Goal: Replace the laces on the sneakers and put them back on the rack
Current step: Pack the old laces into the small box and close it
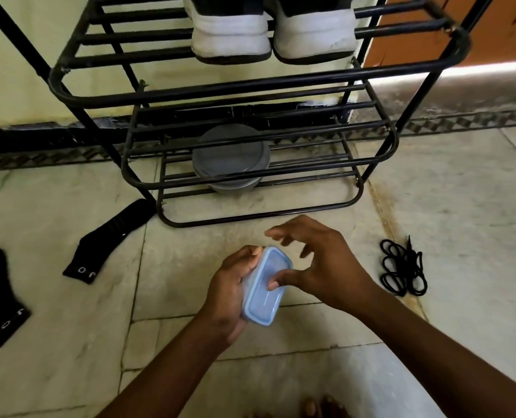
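1. Blue-lidded clear plastic box point(265, 292) sits in the left hand point(228, 294). The fingers curl round its left long side and a fingertip hooks over the far corner of the lid. The box is tilted, with the lid facing up and to the right.
2. The right hand point(320, 267) is spread wide and grips nothing. Its fingers are apart and loosely bent above the far end of the box, and only the thumb tip rests on the middle of the lid.
3. Both hands hang above the pale stone floor point(69, 372), just in front of the lowest front rail of the black metal rack point(250, 85).
4. The black laces point(401, 270) lie on the floor in a loose coiled bundle. They are to the right of the right hand, apart from it and untouched, close beside a joint between slabs.
5. The sneakers point(229, 34) stand side by side on the right half of the rack's top shelf. Their white heels are at its front edge and their uppers are dark. They are well beyond both hands.
6. Two grey round tubs point(231, 152) show through the bars on a lower shelf, one stacked on the other.
7. Two black socks point(112, 239) lie flat on the floor to the left. One is near the rack's left front corner and the other is further left.
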Demonstrator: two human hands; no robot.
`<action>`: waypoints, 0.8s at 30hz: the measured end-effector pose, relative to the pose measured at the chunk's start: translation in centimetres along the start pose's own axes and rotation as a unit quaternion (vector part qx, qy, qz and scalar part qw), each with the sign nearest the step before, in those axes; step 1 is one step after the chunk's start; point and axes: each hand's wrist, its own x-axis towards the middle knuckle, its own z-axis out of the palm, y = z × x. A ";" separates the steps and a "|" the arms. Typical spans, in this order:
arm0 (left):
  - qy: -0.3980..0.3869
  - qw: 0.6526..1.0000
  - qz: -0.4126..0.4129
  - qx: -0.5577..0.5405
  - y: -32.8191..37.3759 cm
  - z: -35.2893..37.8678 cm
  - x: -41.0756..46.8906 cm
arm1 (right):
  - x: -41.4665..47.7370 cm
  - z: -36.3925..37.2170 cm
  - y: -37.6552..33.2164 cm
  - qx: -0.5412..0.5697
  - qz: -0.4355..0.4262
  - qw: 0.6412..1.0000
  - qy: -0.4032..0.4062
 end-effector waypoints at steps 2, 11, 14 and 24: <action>-0.006 1.000 0.011 0.021 0.1 -0.1 0.2 | 0.0 0.0 -0.1 0.013 -0.036 0.999 -0.025; 0.003 0.998 0.017 0.064 -1.1 0.5 0.4 | 0.7 0.2 0.6 -0.004 -0.037 0.999 0.004; 0.017 0.998 0.024 0.057 -1.5 0.6 0.7 | 0.6 0.3 0.8 -0.019 -0.053 0.998 0.009; 0.057 0.998 0.008 0.007 -3.0 0.8 2.5 | 0.4 0.0 2.5 -0.079 -0.107 0.991 -0.001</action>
